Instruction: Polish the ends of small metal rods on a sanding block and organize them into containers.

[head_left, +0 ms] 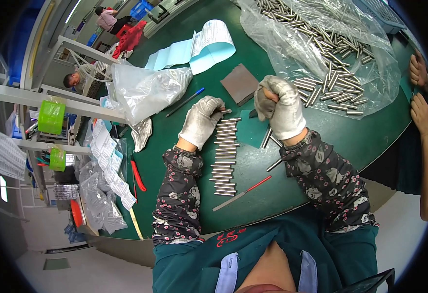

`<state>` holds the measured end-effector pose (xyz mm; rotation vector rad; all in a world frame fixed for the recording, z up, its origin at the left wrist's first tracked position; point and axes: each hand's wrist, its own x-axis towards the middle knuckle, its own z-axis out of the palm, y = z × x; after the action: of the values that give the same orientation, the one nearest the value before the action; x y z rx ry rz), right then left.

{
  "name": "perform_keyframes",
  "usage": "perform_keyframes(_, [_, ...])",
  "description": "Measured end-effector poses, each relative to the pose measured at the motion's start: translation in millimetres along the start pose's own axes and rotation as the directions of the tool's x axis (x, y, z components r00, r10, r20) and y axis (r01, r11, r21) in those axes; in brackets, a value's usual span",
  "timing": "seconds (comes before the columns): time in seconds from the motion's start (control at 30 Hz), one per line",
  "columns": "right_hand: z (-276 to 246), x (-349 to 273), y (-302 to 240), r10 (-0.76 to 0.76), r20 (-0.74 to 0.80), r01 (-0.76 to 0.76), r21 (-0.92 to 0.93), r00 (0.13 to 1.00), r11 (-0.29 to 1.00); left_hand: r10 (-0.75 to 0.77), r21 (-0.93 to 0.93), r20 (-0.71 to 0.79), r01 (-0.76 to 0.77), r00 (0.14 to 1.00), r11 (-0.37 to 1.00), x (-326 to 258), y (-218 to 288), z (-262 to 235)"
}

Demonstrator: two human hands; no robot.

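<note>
Left hand (199,122): fingers pinch metal pin (227,111) at far end of pin row (225,156) on table (285,191). Right hand (283,106): fingers curled, grasp cannot tell. Better keep pin level, parallel.

Factory workshop, green workbench (272,195), heaped metal pins (331,46), slim file (243,193), white shelf frame (89,108)

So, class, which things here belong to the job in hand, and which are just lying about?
Likely in use:
- Left hand, fingers at a metal pin
- Right hand
- Row of pins on the table
- Heap of pins on clear plastic

Apparently lying about:
- Pen
- Red-handled tool
- Pale blue paper
</note>
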<state>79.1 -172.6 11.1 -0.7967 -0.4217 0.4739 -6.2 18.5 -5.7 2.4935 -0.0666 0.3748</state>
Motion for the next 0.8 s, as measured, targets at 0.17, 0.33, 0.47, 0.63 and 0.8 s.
perform_keyframes(0.17, [-4.4,-1.6,1.9,0.016,-0.01,-0.016,-0.037,1.0,0.999,0.004,0.018,-0.013,-0.004,1.0,1.0,-0.1,2.5,1.0])
perform_keyframes(0.33, [-4.5,2.7,5.8,-0.036,-0.026,0.035,-0.072,0.999,0.997,0.022,0.238,0.109,-0.047,0.994,0.97,4.7,15.2,-6.5])
perform_keyframes(0.47, [-1.3,5.8,1.9,-0.034,0.035,0.035,-0.021,0.999,0.999,-0.019,0.362,0.223,-0.065,0.975,0.93,-0.1,34.5,-25.3])
perform_keyframes(0.63, [-4.3,8.3,4.4,-0.025,0.008,0.025,0.004,1.0,1.0,0.05,0.255,0.442,-0.179,0.895,0.95,-27.8,45.1,-34.6])
perform_keyframes(0.8, [-2.4,4.6,1.6,-0.051,0.016,0.051,0.0,0.999,0.999,-0.014,0.361,0.545,-0.22,0.839,0.906,-42.3,56.5,-31.1])
